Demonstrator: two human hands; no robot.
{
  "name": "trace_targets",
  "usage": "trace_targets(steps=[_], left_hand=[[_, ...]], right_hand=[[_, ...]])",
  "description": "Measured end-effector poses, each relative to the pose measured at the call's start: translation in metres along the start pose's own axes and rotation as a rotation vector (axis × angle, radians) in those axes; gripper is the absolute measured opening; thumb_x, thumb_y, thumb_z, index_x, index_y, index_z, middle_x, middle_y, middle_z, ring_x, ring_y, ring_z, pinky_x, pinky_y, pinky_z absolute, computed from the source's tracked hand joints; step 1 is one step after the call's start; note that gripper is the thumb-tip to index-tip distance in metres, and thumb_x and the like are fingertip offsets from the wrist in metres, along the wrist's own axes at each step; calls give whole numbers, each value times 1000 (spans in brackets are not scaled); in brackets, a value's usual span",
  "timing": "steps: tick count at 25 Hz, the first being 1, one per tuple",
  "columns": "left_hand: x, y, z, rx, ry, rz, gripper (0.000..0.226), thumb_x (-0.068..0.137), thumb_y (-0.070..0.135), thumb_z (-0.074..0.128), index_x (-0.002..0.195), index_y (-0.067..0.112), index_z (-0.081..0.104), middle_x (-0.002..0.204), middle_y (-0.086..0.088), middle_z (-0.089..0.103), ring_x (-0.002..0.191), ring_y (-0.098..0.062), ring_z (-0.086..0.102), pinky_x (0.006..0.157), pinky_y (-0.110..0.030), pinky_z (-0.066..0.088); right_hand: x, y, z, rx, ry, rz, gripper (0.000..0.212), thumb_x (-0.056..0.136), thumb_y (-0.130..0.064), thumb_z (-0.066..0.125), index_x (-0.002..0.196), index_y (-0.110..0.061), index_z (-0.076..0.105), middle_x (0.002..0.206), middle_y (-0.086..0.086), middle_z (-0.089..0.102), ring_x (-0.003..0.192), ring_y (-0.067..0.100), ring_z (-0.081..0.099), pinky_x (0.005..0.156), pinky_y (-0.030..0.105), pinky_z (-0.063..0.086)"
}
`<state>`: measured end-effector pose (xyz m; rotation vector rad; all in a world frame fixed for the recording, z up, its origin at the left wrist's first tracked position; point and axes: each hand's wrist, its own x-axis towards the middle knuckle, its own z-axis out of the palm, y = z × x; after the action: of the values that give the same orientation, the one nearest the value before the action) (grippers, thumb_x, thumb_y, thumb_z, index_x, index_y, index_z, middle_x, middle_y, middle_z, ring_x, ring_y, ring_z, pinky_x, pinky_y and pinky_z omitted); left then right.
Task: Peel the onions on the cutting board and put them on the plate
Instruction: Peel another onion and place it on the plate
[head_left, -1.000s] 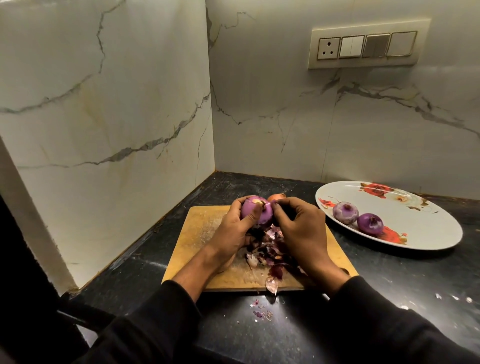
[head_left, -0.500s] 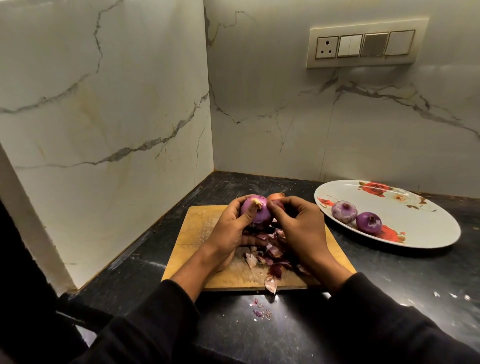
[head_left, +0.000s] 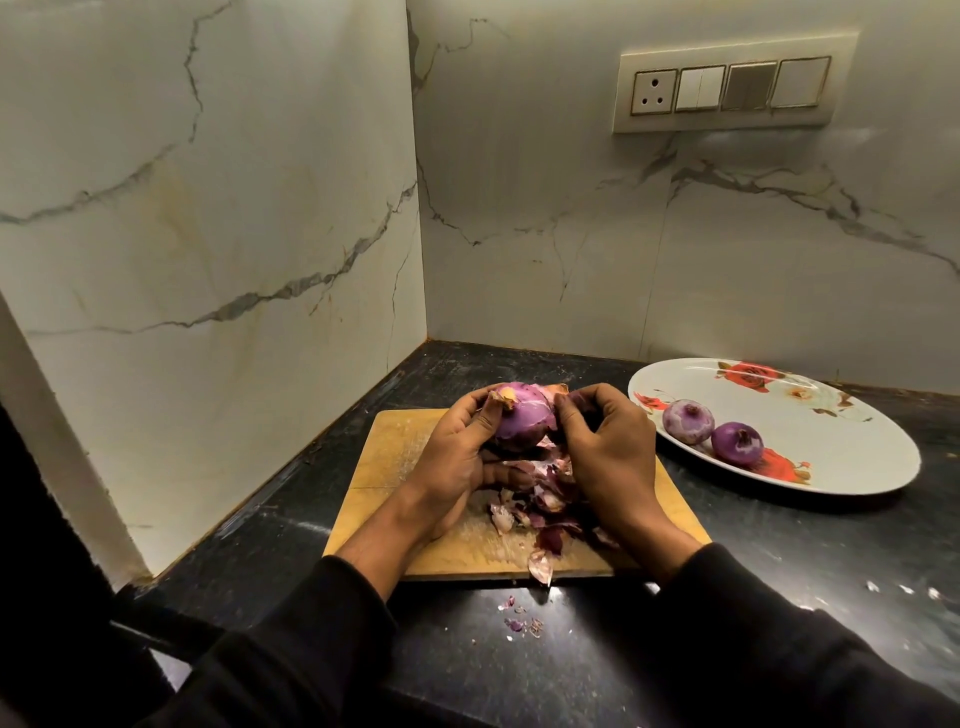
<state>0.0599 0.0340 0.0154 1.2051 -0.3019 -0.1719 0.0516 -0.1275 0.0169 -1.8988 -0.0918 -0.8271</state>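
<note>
Nearest the camera, two black sleeves reach over a dark counter, where a few scraps of purple skin lie just short of the board's near edge. Past them sits the wooden board, and on it, below and just behind the wrists, a heap of peels spreads between the two forearms. Above that heap both hands meet around one onion, held up off the board. The left hand wraps it from the left and from beneath, fingers curled round its side and the thumb laid near the pale stub at its top. The right hand closes in from the right, its fingers bent and their tips pressed against the onion's right flank, seemingly pinching a strip of skin there; the exact pinch is hidden by the knuckles. The onion shows smooth purple flesh on the side facing the camera, between the two thumbs. Just beyond the fingers a bit of brownish skin peeks out; what it belongs to cannot be told. Farther off, to the right of the right hand and apart from the board, a flowered oval plate rests on the counter with two peeled onions touching side by side near its left end. Behind everything rise marble walls with a switch panel high beyond the plate.
</note>
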Motion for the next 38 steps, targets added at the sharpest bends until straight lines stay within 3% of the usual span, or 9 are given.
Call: trace_targets(steps=[6,8,13,16,19,24,30,34,38], left_hand=[[1,3,-3,-62,86,47,36,107,32,37,126,9,58,103,-15,71,75,-24,71,49,-32,56],[2,4,-3,-56,118,52,36,107,34,36,125,11,59,105,-15,69,76,-21,69,52,-33,56],[3,5,-4,-33,175,60,37,106,35,39,129,12,56,119,-18,65,82,-20,67,63,-33,56],[2,4,-2,-16,140,29,39,108,33,36,130,9,57,113,-18,69,82,-19,72,60,-29,56],[3,3,-3,-47,125,-8,46,109,37,31,125,6,61,105,-16,72,80,-19,72,60,-28,56],[3,4,-2,-78,111,-35,54,109,41,26,120,3,62,88,-12,71,62,-12,65,53,-26,53],[7,2,-7,-42,204,48,46,107,41,37,130,7,57,104,-14,69,74,-14,66,64,-30,55],[7,2,-8,-30,254,116,45,86,47,61,120,18,63,120,-15,67,100,-26,66,78,-38,56],[5,2,-5,62,191,71,42,88,45,61,120,17,64,115,-14,69,94,-24,68,58,-25,54]], right_hand=[[4,9,-3,-105,-29,62,12,94,-15,67,104,-12,73,88,-4,71,81,6,65,68,16,50],[1,7,-2,-130,-58,15,20,94,-9,66,112,-13,73,97,-4,74,85,7,67,78,24,56],[0,-1,-1,-110,-110,-100,26,93,-6,59,111,-18,74,97,-10,72,88,4,66,80,21,55],[1,0,2,16,-215,-50,31,95,-22,66,126,-16,66,113,-6,71,102,5,67,86,22,57],[0,5,4,186,-385,-24,33,93,-17,68,126,-17,66,116,-4,70,110,7,66,94,31,56],[-2,6,4,75,-293,-94,18,85,-5,76,100,-15,77,91,-4,75,84,5,71,76,25,58],[-4,0,1,-131,-356,-254,20,88,-2,70,104,-14,76,95,-5,73,84,-6,62,74,3,45],[-4,-4,0,-111,-283,-281,16,88,-15,62,97,-13,76,93,-1,71,82,5,64,70,17,52],[-4,-6,0,-20,-191,-291,22,91,-23,71,110,-13,70,103,-3,69,91,6,67,74,21,57]])
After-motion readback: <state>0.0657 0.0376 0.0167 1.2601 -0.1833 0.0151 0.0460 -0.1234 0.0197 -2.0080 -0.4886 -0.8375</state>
